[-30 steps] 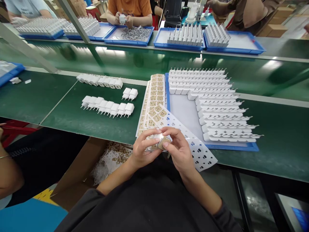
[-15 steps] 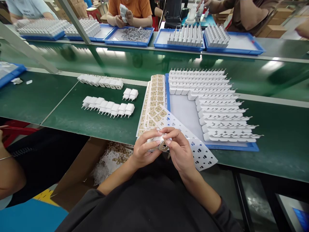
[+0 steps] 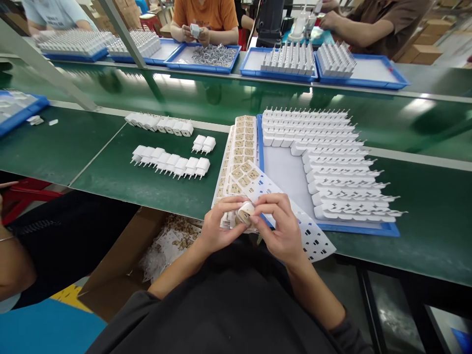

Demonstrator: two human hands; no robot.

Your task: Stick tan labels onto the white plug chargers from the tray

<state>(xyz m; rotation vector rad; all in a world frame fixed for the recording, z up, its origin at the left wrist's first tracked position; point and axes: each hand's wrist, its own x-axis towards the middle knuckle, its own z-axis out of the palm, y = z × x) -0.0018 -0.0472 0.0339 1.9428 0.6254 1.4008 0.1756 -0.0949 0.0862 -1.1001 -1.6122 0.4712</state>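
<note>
Lower centre: left hand [image 3: 217, 231] and right hand [image 3: 282, 231] pinching white charger [image 3: 245, 213], steadying it for tan sticker

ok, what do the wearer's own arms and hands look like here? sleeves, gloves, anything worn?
Both hands are bare: no gloves, rings or watch visible on the left hand or the right hand. The forearms are bare too. Dark sleeves, black or charcoal, are pushed up toward the elbows and match the dark top. No cables, straps or markings show on either arm.
</note>
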